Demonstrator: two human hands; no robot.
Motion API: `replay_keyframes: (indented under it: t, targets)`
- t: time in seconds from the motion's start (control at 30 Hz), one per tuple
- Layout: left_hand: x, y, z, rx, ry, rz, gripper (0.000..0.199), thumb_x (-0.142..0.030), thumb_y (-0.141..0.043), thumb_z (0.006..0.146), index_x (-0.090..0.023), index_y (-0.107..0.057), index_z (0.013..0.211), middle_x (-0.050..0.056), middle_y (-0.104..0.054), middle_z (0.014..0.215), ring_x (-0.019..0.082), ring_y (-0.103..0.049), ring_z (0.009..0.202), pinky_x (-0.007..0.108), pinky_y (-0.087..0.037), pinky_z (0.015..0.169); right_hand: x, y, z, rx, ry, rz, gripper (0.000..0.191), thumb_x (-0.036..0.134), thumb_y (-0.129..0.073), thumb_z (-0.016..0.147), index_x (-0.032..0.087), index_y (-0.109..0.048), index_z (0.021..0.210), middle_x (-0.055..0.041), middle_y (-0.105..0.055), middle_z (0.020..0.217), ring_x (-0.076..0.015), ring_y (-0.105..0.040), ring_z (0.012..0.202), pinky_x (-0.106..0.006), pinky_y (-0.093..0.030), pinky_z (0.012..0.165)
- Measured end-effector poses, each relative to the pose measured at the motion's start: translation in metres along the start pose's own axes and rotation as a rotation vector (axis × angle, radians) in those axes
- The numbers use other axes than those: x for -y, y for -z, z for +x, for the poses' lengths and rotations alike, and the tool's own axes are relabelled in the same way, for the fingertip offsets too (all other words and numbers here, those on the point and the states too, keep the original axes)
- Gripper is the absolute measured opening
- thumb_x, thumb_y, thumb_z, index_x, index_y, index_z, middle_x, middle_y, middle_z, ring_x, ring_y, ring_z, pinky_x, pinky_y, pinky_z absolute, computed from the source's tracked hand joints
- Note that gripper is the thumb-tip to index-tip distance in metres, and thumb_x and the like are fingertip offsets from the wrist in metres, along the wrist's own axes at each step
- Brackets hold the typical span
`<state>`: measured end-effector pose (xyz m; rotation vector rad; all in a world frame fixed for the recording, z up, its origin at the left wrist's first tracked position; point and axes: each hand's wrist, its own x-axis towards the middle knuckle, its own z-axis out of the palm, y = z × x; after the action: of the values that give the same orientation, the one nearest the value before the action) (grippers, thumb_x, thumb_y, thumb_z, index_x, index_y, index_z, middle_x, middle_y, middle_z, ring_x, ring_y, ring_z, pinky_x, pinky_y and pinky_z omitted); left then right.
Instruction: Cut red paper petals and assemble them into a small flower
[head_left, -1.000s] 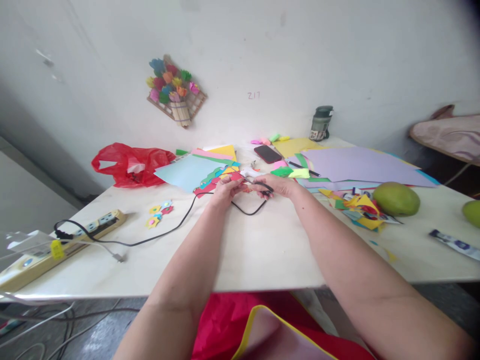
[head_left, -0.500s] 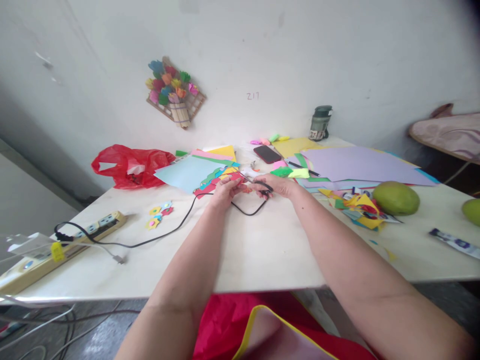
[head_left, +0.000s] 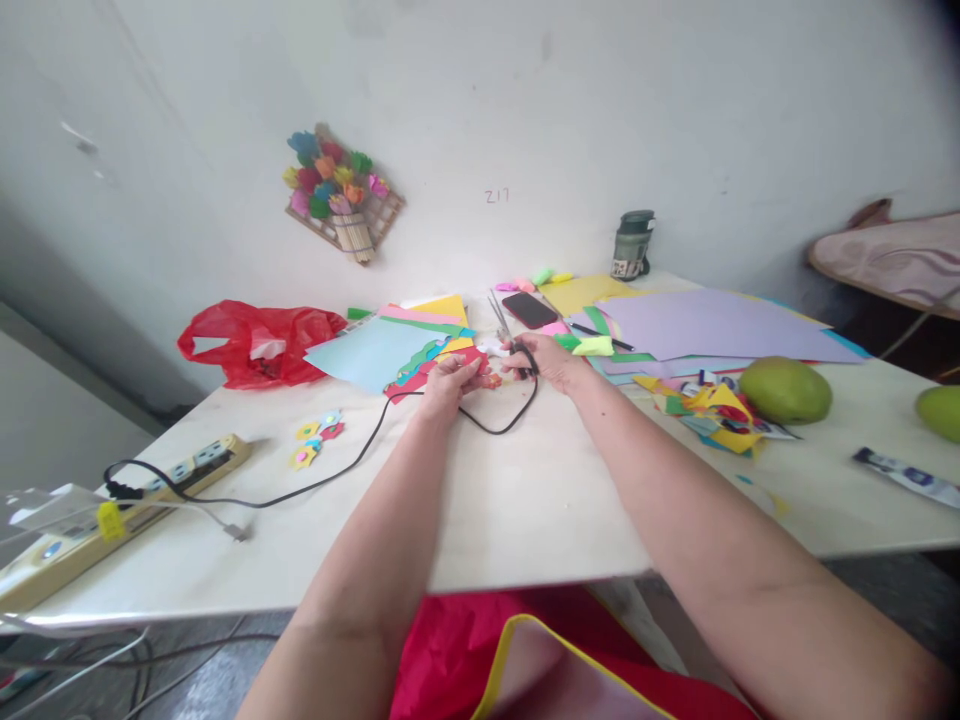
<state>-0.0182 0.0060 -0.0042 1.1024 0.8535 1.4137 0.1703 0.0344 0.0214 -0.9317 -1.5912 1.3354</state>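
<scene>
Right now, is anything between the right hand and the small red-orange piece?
Nothing visible stands between the right hand and the small red-orange piece beside the left hand; the black cord loops on the near side.

single head-worn view, facing forward and down, close above the forearms [head_left: 379, 535]; hands [head_left: 448, 384] mid-frame, table [head_left: 532, 500] beneath, wall [head_left: 600, 120] beyond

Power strip [head_left: 82, 543] left on table [head_left: 540, 500], mangoes [head_left: 786, 391] right; phone [head_left: 529, 310] just beside scissors [head_left: 502, 320].
</scene>
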Motion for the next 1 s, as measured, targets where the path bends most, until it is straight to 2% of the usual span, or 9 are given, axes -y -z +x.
replay_keyframes:
  t: [0.1,0.23,0.43,0.6,0.87,1.0]
  targets:
    - [0.000,-0.001,-0.001,0.003,0.010,0.015,0.038,-0.037,-0.087,0.054,-0.014,-0.064,0.073,0.002,-0.067,0.068,0.016,-0.066,0.061,0.031,-0.053,0.069,0.000,-0.006,0.002,-0.058,0.013,0.079,0.031,0.020,-0.079,0.061,0.016,-0.059,0.084,0.0026,-0.060,0.060,-0.0088,-0.055,0.050,-0.017,-0.035,0.041]
    - [0.001,-0.002,-0.001,-0.037,0.002,0.038,0.034,-0.036,-0.086,0.055,-0.015,-0.063,0.069,0.000,-0.065,0.064,0.014,-0.064,0.063,0.029,-0.053,0.070,0.001,-0.017,0.003,-0.094,0.017,0.125,0.033,0.015,-0.077,0.059,0.016,-0.058,0.085,0.0053,-0.058,0.059,-0.0082,-0.055,0.050,-0.018,-0.041,0.047]
    - [0.001,-0.003,0.001,-0.064,0.016,0.014,0.036,-0.032,-0.088,0.049,-0.016,-0.061,0.066,-0.002,-0.063,0.064,0.011,-0.060,0.060,0.028,-0.054,0.067,0.007,-0.029,0.002,-0.158,0.041,0.088,0.030,0.006,-0.066,0.062,0.017,-0.058,0.088,0.0070,-0.056,0.055,-0.0082,-0.052,0.049,-0.019,-0.042,0.048]
    - [0.001,-0.003,0.000,-0.025,0.028,0.043,0.037,-0.029,-0.088,0.047,-0.016,-0.058,0.062,-0.002,-0.063,0.064,0.013,-0.062,0.062,0.030,-0.054,0.068,0.018,-0.028,-0.004,-0.217,0.009,0.039,0.030,0.004,-0.064,0.061,0.017,-0.057,0.087,0.0078,-0.055,0.056,-0.0080,-0.051,0.050,-0.020,-0.043,0.051]
    - [0.000,0.000,0.001,0.049,0.013,0.169,0.032,-0.038,-0.085,0.055,-0.016,-0.062,0.059,0.000,-0.063,0.060,0.010,-0.057,0.056,0.024,-0.049,0.061,0.014,-0.023,-0.001,-0.110,0.080,-0.028,0.032,0.006,-0.064,0.059,0.016,-0.058,0.088,0.0080,-0.055,0.057,-0.0087,-0.051,0.052,-0.021,-0.040,0.052]
    - [0.000,0.001,0.002,0.071,-0.007,0.168,0.033,-0.039,-0.085,0.055,-0.015,-0.063,0.060,-0.001,-0.063,0.060,0.010,-0.058,0.056,0.025,-0.050,0.062,0.012,-0.017,-0.003,-0.030,0.061,-0.016,0.030,0.009,-0.068,0.062,0.015,-0.058,0.089,0.0075,-0.055,0.056,-0.0081,-0.051,0.051,-0.020,-0.040,0.052]
